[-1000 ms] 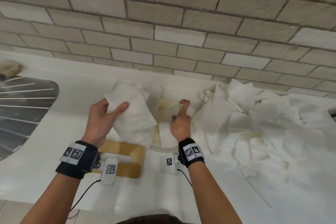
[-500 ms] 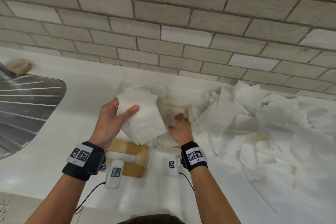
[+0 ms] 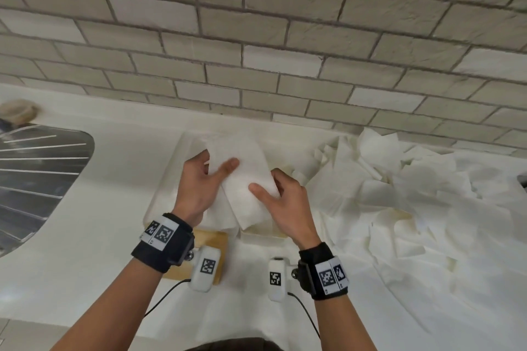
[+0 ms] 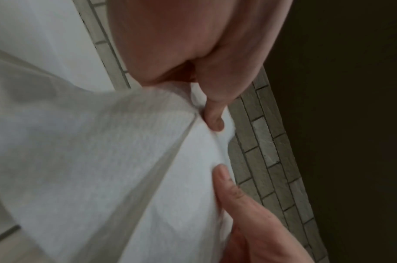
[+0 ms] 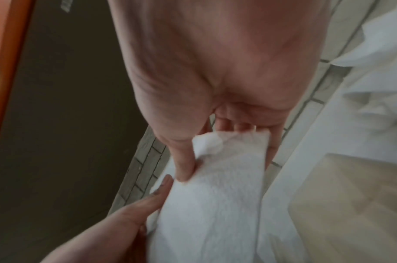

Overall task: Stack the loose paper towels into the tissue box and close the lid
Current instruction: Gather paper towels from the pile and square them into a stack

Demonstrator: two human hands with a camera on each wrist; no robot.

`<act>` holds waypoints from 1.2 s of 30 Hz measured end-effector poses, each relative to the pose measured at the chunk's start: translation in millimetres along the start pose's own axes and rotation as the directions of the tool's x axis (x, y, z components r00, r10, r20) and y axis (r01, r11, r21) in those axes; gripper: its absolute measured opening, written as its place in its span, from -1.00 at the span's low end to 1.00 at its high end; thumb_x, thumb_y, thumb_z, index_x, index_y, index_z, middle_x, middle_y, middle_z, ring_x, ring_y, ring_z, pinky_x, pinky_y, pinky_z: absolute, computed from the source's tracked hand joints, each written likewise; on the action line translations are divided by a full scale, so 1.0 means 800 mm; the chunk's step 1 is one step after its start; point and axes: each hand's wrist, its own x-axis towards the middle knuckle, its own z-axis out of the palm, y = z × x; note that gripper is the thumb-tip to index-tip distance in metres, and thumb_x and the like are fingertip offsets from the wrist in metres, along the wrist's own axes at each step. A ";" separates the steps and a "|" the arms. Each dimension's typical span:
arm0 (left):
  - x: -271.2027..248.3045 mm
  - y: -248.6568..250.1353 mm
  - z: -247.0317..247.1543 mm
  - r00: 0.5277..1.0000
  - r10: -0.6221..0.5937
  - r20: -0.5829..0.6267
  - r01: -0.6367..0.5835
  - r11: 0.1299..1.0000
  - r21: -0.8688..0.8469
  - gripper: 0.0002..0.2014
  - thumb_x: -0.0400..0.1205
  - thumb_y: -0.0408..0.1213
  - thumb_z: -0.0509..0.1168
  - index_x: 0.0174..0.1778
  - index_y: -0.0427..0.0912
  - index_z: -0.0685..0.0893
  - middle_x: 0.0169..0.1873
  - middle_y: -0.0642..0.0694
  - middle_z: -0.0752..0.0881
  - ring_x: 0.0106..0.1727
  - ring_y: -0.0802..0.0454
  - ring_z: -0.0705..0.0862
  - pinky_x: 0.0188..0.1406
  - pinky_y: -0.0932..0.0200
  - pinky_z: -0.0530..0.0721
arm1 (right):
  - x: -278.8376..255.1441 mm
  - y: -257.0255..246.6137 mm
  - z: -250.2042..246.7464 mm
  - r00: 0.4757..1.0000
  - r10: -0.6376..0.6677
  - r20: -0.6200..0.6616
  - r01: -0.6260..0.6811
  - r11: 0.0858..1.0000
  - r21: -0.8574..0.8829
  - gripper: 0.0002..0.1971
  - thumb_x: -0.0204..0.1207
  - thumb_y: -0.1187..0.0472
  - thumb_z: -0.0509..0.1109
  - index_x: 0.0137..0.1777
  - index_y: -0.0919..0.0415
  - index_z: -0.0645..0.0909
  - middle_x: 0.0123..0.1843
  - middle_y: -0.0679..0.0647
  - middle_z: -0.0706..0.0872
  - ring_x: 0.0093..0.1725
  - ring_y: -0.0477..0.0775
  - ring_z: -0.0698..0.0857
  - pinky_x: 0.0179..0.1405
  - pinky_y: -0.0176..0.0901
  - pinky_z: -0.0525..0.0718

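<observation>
Most of my job remains: a large heap of loose paper towels covers the desk to the right. The tissue box, largely hidden, sits under my hands; its wooden lid lies off, nearer me. Left hand and right hand both pinch one folded towel stack above the box

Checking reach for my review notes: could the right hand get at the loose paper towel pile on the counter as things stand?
Probably yes, but not freely. The loose towel pile lies just to the right of the right hand with nothing between them; however, that hand, together with the left hand, pinches the folded towel stack.
</observation>
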 end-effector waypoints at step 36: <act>0.072 -0.037 0.065 0.979 -0.097 0.179 0.093 0.995 0.030 -0.74 0.64 -0.26 0.61 0.23 -0.17 0.83 0.08 -0.06 0.93 0.13 -0.05 0.91 0.06 -0.03 0.88 | -0.014 0.045 -0.012 0.982 0.100 -0.160 -0.080 0.989 0.123 -0.46 0.64 0.24 0.60 0.38 -0.14 0.34 0.04 -0.03 0.87 -0.10 -0.07 0.87 -0.07 -0.18 0.81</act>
